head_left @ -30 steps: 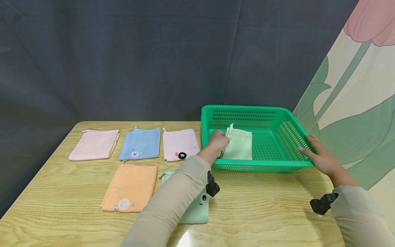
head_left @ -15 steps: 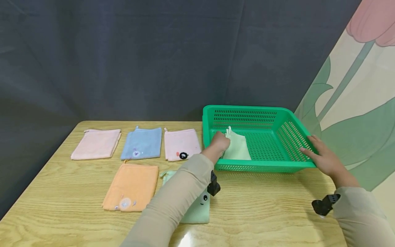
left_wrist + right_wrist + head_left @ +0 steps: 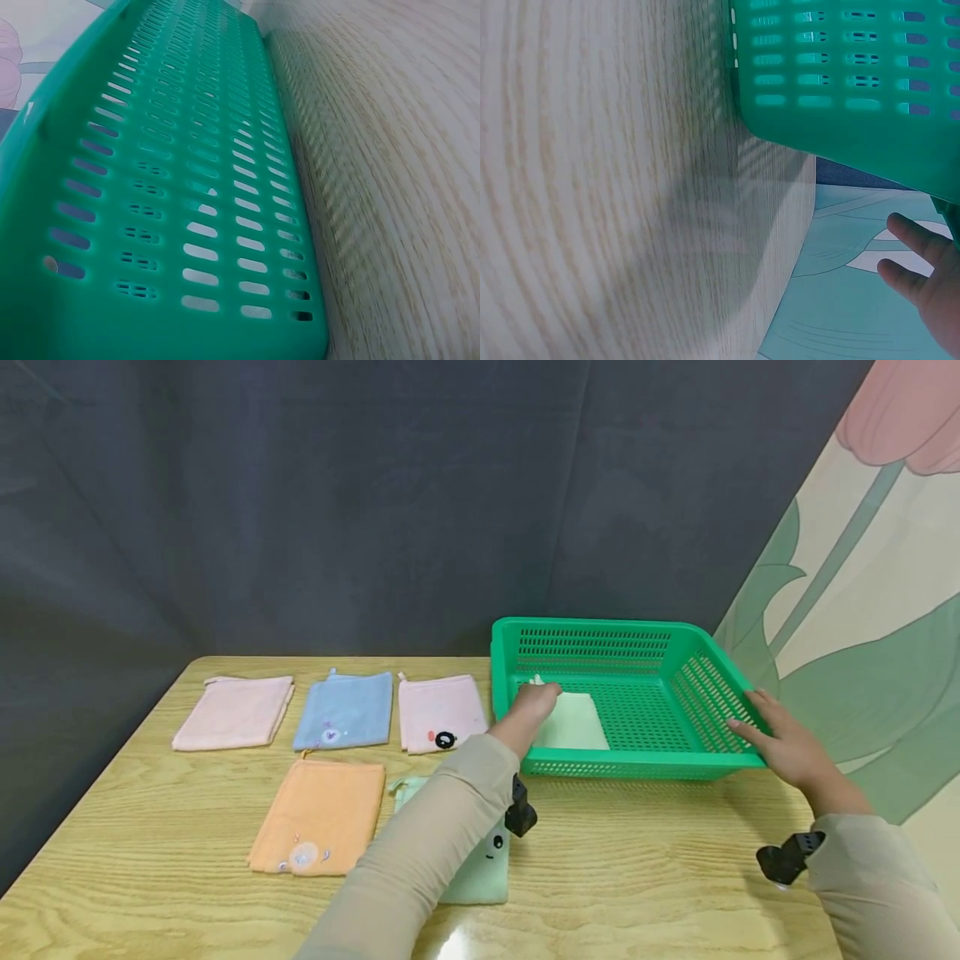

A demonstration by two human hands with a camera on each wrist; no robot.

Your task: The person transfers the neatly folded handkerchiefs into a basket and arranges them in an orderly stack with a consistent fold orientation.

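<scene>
My left hand [image 3: 534, 703] is inside the left end of a green plastic basket [image 3: 611, 762], bent over a folded pale green hand towel [image 3: 576, 725] and pinching its left side. The towel lies low against the basket's front wall, its hanging loop showing just behind the hand. My fingertips there are largely hidden in the head view. At the basket's right end, my right hand [image 3: 783, 739] holds the rim, thumb over the inner side. Two of its fingers [image 3: 911, 238] stretch out straight outside the basket in the right wrist view.
A pink towel [image 3: 236, 712], a blue towel [image 3: 345, 714] and another pink towel with a face [image 3: 438, 706] lie in the back row. In front are an orange towel [image 3: 322, 814] and a mint towel [image 3: 480, 872], partly under my left forearm. A dark curtain [image 3: 337, 510] hangs behind.
My left hand has lowered the pale green towel, which stood more upright before and now lies flatter in the basket. The right hand stays at the rim.
</scene>
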